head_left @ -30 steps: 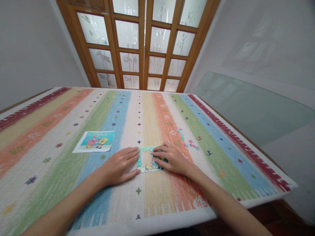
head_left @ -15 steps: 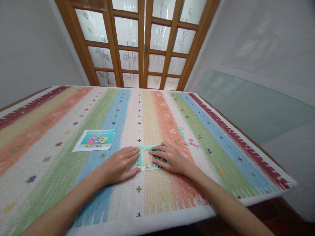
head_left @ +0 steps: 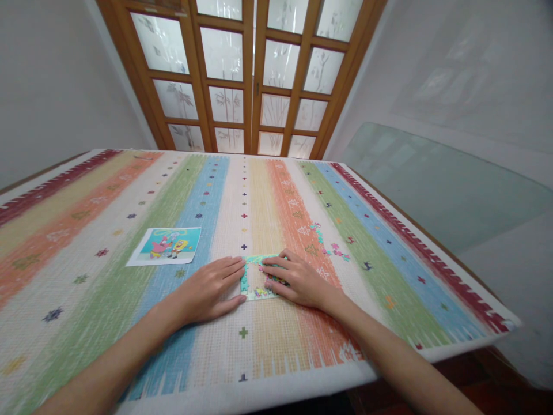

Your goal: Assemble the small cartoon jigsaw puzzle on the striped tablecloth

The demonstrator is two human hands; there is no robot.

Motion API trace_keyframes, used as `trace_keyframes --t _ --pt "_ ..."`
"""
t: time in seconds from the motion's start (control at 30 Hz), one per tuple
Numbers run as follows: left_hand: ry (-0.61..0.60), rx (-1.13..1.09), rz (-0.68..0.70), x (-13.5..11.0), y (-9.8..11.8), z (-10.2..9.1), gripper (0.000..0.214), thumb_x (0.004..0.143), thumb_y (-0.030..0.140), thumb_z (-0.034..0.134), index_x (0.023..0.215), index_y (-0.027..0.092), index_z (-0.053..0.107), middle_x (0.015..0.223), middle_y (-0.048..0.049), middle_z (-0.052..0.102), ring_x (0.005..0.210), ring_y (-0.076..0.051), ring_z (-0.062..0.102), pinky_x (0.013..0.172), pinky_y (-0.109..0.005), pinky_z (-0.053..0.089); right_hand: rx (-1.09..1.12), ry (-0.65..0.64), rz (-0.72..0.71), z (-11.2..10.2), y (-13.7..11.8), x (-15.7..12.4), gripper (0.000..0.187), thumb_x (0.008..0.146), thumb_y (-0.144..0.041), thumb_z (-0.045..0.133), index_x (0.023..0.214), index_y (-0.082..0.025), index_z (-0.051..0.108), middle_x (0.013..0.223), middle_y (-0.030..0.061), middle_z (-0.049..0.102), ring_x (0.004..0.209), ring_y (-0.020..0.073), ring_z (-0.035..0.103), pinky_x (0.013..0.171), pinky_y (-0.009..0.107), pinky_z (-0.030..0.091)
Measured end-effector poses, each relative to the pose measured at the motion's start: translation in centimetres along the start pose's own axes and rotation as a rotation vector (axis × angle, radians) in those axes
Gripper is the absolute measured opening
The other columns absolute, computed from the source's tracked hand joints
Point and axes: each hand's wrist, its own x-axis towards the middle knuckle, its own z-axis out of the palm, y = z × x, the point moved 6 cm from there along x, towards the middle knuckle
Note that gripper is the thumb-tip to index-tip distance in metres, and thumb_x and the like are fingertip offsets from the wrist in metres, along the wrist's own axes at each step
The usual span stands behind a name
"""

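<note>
A small, partly assembled jigsaw puzzle [head_left: 245, 281] lies on the striped tablecloth, with a teal border and a gap in its middle. My left hand [head_left: 212, 290] rests flat at the puzzle's left edge, its fingers stretched out and the thumb near the lower left corner. Over the right part of the puzzle lies my right hand [head_left: 302, 280], fingers spread and bent a little, hiding many of the pieces there. Whether a loose piece sits under those fingertips cannot be seen. Loose puzzle pieces [head_left: 336, 251], teal and pink, are scattered beyond my right hand.
A printed cartoon picture [head_left: 166, 246] lies on the cloth to the left. The striped tablecloth [head_left: 263, 340] covers the table up to its near edge. Behind stand wooden doors [head_left: 254, 86] with glass panes, and a pale green glass panel [head_left: 432, 173] is at the right.
My right hand has shifted very slightly left over the puzzle. My left hand stays at the left edge.
</note>
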Motion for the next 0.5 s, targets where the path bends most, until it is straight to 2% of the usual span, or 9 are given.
trace_keyframes --t 0.17,0.5 --pt "-0.01 0.019 0.006 0.0 0.1 0.1 0.05 0.099 0.044 0.054 0.137 0.012 0.057 0.139 -0.0176 0.061 0.13 -0.03 0.058 0.109 -0.049 0.05 -0.013 -0.011 -0.006 -0.1 -0.3 0.2 0.034 0.105 -0.034 0.048 0.122 -0.014 0.07 0.124 0.0121 0.072 0.102 0.0251 0.063 0.091 0.044 0.051" --pt "0.014 0.014 0.014 -0.2 -0.2 0.2 0.05 0.098 0.042 0.057 0.14 0.015 0.055 0.14 -0.0157 0.061 0.13 -0.029 0.059 0.11 -0.049 0.05 -0.115 -0.165 0.007 0.0 -1.1 0.4 0.041 0.104 -0.043 0.048 0.125 -0.013 0.068 0.132 0.0106 0.068 0.104 0.0266 0.058 0.095 0.043 0.048"
